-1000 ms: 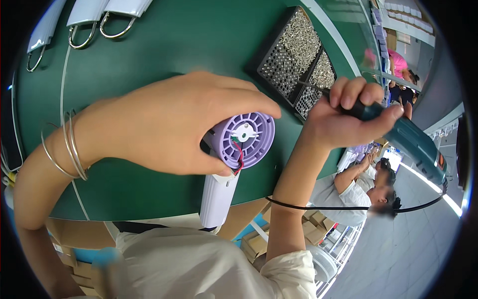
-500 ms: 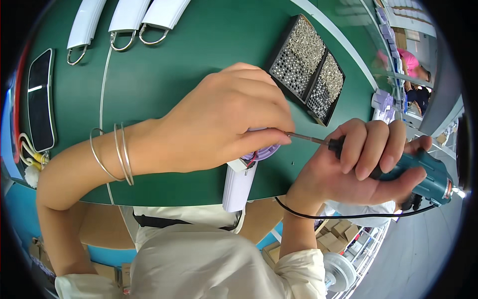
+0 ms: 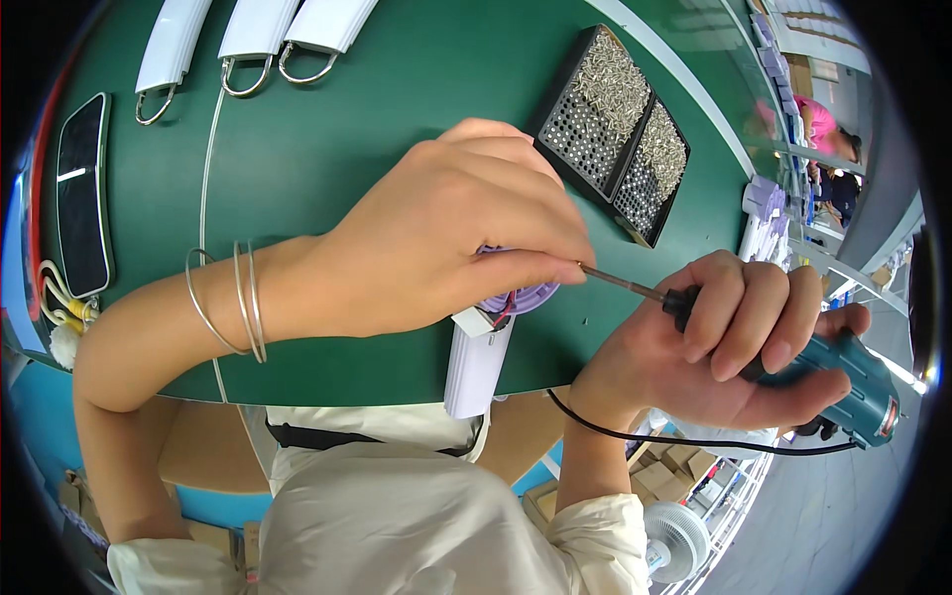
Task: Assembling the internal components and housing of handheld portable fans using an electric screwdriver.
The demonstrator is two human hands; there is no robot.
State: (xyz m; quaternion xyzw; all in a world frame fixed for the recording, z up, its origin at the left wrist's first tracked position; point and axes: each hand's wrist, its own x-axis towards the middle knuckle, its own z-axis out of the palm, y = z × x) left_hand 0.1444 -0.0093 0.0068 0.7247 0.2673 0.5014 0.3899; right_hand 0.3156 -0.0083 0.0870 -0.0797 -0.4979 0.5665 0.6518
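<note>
My left hand (image 3: pixel 466 228) is closed above the table, thumb and forefinger pinched together; whatever small thing is between them is hidden. The tip of the screwdriver bit (image 3: pixel 625 282) meets those fingertips. My right hand (image 3: pixel 719 332) wraps round the teal electric screwdriver (image 3: pixel 858 382), its bit pointing left and a black cord (image 3: pixel 694 444) trailing from its back end. Beneath my left hand is a device with a round purple head (image 3: pixel 534 297), partly covered, and a white handle (image 3: pixel 478 369) toward the table's near edge. Red and dark wires show at the joint between them.
A black two-part tray (image 3: pixel 595 174) of small metal screws stands right of my left hand. Several white handles with metal loops (image 3: pixel 164 59) lie at the far left. A phone (image 3: pixel 82 193) rests on the left. A fan (image 3: pixel 676 540) and cardboard boxes are below right; a person (image 3: pixel 828 129) is farther off.
My right hand and the screwdriver have shifted slightly right and down, and the tool's back end has dipped. The left hand's pinched fingertips have moved slightly right.
</note>
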